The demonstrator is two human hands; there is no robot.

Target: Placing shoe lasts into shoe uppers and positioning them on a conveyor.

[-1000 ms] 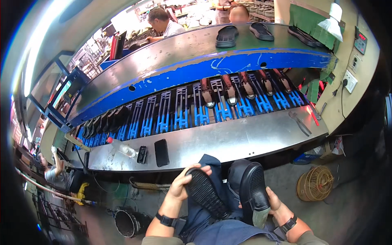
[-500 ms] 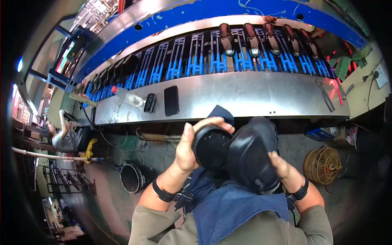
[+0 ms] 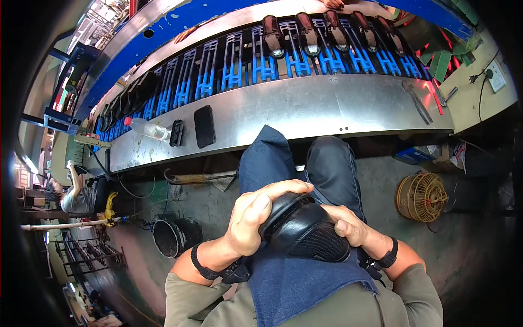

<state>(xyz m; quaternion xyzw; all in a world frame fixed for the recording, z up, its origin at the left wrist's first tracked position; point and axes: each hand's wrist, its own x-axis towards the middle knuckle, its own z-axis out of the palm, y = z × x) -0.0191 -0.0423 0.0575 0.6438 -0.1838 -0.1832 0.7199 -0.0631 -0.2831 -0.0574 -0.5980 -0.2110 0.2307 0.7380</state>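
Over the blue apron on my lap I hold a black leather shoe (image 3: 305,231) with a perforated pattern on its upper. Against its far left side lies a black cupped shoe sole (image 3: 277,213). My left hand (image 3: 248,220) is closed round the sole, its fingers stretched over the top edge. On the other side, my right hand (image 3: 348,224) grips the shoe, thumb on the perforated part. The shoe and sole overlap closely. How fully they touch is hidden between them.
Ahead runs a metal-edged bench (image 3: 261,109) with a bottle (image 3: 147,129), a black phone (image 3: 205,126) and pliers (image 3: 418,103). Behind it, brown shoes (image 3: 308,35) sit on a blue slatted conveyor (image 3: 234,71). A bucket (image 3: 175,237) and round wicker-like cage (image 3: 422,197) stand on the floor. Another person (image 3: 81,191) sits far left.
The shoe and the sole have come together and moved down toward my lap. The shoe has tilted over, and the sole's hollow inside no longer shows. The view has shifted slightly.
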